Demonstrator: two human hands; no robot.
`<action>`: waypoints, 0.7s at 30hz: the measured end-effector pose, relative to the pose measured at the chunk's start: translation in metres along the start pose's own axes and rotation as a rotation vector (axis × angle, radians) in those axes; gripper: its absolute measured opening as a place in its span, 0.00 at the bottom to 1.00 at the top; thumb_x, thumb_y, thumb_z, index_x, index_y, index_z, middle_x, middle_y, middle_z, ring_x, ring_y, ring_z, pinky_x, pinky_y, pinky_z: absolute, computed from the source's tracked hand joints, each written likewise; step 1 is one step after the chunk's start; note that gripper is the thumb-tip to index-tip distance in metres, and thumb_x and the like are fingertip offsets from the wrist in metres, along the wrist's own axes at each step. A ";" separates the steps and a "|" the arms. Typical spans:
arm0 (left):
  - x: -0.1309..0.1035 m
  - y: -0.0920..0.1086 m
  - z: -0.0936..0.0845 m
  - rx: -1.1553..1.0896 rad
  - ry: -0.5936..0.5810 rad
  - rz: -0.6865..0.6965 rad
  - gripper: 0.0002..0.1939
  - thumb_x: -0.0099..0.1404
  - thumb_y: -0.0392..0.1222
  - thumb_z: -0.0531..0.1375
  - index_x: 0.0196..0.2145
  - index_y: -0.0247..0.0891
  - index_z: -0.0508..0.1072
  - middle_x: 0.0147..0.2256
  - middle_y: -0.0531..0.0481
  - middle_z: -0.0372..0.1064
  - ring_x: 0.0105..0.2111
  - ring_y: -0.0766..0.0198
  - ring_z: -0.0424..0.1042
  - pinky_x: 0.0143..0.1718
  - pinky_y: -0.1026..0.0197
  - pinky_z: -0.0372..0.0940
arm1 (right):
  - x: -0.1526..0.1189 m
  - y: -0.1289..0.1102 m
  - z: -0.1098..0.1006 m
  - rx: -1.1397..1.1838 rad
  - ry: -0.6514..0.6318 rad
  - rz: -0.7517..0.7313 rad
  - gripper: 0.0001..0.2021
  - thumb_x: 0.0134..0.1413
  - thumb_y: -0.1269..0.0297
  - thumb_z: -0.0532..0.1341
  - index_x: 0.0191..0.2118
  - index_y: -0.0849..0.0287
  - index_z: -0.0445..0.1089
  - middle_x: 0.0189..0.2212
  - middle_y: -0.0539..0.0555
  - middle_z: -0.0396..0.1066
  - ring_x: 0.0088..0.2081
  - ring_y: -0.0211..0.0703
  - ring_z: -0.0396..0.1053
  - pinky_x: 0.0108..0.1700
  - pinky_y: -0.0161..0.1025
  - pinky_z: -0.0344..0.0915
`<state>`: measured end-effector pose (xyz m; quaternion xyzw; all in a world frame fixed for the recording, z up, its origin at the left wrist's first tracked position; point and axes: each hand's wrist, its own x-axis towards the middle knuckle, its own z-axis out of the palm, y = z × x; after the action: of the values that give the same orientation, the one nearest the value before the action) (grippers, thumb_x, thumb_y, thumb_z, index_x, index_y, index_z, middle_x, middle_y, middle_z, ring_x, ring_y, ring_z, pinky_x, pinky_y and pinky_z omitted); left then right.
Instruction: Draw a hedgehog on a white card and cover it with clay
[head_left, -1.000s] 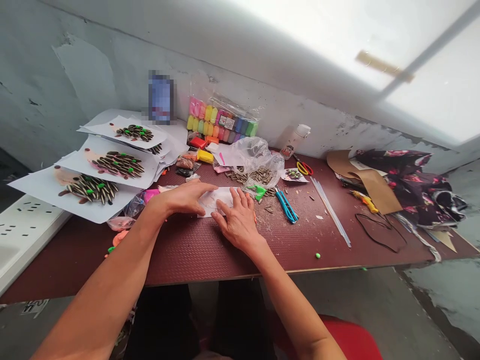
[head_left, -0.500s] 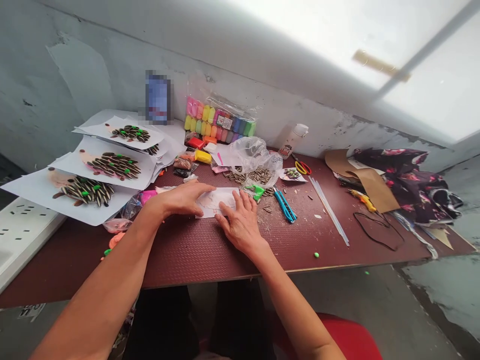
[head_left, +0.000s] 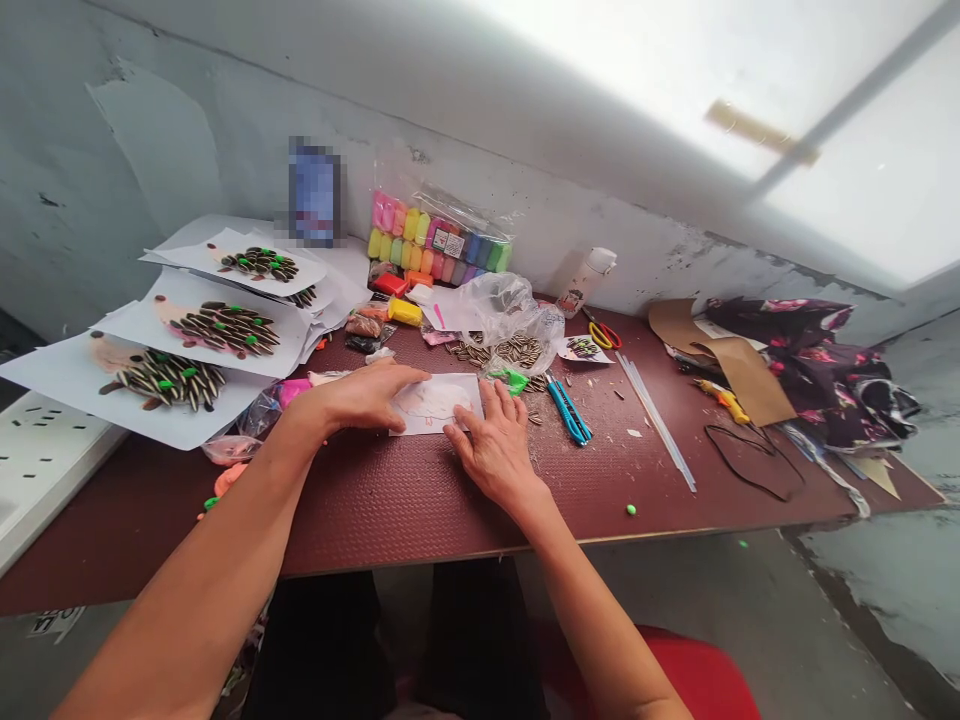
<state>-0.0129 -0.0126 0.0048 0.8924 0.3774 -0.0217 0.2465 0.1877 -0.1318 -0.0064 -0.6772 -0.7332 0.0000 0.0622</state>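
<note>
A small white paper card [head_left: 431,400] with a faint outline and a pale, thin layer on it lies flat on the dark red table [head_left: 390,500]. My left hand [head_left: 367,398] rests at the card's left edge, fingers stretched and thumb near its lower left side. Over the right edge lies my right hand [head_left: 495,440], its fingers spread. Just beyond it are green clay [head_left: 514,381] and a pile of striped sunflower seeds [head_left: 517,352]. To the right sits a blue utility knife [head_left: 568,410].
At left, sheets with seed-covered hedgehog pictures [head_left: 217,328] are stacked near a white power strip [head_left: 45,450]. Colored clay packs [head_left: 442,240] lean on the wall. Scissors [head_left: 602,332], a white bottle [head_left: 586,280], clear glue sticks [head_left: 656,420] and a yellow glue gun [head_left: 724,402] lie to the right.
My right hand has slid right, from the middle of the card to its right edge, uncovering more of the card. My left hand stays nearly in place.
</note>
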 end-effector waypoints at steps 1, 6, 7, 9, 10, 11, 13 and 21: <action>0.000 0.000 0.000 0.000 0.002 0.001 0.45 0.51 0.43 0.66 0.67 0.36 0.62 0.63 0.42 0.66 0.60 0.47 0.65 0.62 0.54 0.60 | 0.001 -0.001 0.000 0.003 0.007 -0.002 0.20 0.70 0.49 0.54 0.56 0.50 0.75 0.70 0.61 0.53 0.71 0.61 0.46 0.68 0.60 0.44; 0.000 0.000 0.000 0.008 -0.002 0.010 0.45 0.51 0.43 0.66 0.67 0.36 0.62 0.63 0.43 0.66 0.61 0.46 0.65 0.62 0.54 0.60 | 0.011 -0.001 0.004 0.004 0.005 -0.015 0.22 0.69 0.48 0.55 0.59 0.51 0.72 0.70 0.63 0.54 0.71 0.63 0.46 0.67 0.60 0.45; 0.000 0.001 -0.001 0.008 -0.007 0.008 0.45 0.52 0.43 0.66 0.67 0.36 0.62 0.63 0.43 0.66 0.61 0.46 0.65 0.62 0.54 0.60 | 0.011 -0.001 0.005 0.004 -0.003 -0.021 0.22 0.69 0.48 0.55 0.59 0.52 0.73 0.70 0.64 0.54 0.71 0.63 0.47 0.67 0.60 0.46; -0.001 0.002 -0.002 0.002 -0.011 0.007 0.45 0.52 0.42 0.65 0.67 0.36 0.61 0.64 0.42 0.65 0.61 0.47 0.64 0.62 0.54 0.59 | 0.011 -0.001 0.005 0.009 -0.002 -0.027 0.22 0.70 0.48 0.53 0.57 0.52 0.74 0.69 0.63 0.55 0.71 0.62 0.47 0.67 0.60 0.45; -0.002 0.003 -0.002 -0.003 -0.008 0.011 0.45 0.52 0.42 0.65 0.68 0.36 0.61 0.64 0.42 0.64 0.62 0.47 0.63 0.63 0.54 0.59 | 0.011 -0.001 0.004 0.014 0.004 -0.028 0.22 0.70 0.47 0.53 0.56 0.51 0.75 0.69 0.62 0.55 0.71 0.62 0.46 0.67 0.60 0.45; -0.002 0.003 -0.002 -0.006 -0.004 0.018 0.45 0.52 0.42 0.65 0.68 0.36 0.61 0.65 0.42 0.63 0.63 0.47 0.63 0.63 0.54 0.58 | 0.011 -0.002 0.003 0.021 0.012 -0.030 0.22 0.70 0.47 0.52 0.55 0.51 0.76 0.69 0.62 0.55 0.71 0.62 0.46 0.67 0.60 0.45; -0.003 0.003 -0.002 -0.004 0.008 0.033 0.45 0.52 0.42 0.65 0.68 0.36 0.60 0.66 0.42 0.61 0.65 0.47 0.61 0.65 0.53 0.55 | 0.014 -0.004 0.001 0.034 0.021 -0.040 0.22 0.70 0.46 0.52 0.55 0.50 0.76 0.70 0.61 0.55 0.71 0.61 0.46 0.67 0.59 0.45; 0.000 -0.009 0.000 -0.015 0.038 0.074 0.43 0.53 0.39 0.62 0.67 0.37 0.61 0.65 0.42 0.63 0.64 0.50 0.62 0.65 0.54 0.57 | 0.020 -0.009 0.003 0.018 -0.042 -0.104 0.21 0.70 0.48 0.53 0.57 0.48 0.74 0.70 0.60 0.55 0.72 0.61 0.45 0.68 0.60 0.45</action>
<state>-0.0197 -0.0073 0.0008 0.9040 0.3491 0.0072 0.2467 0.1766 -0.1125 -0.0063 -0.6372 -0.7686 0.0176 0.0530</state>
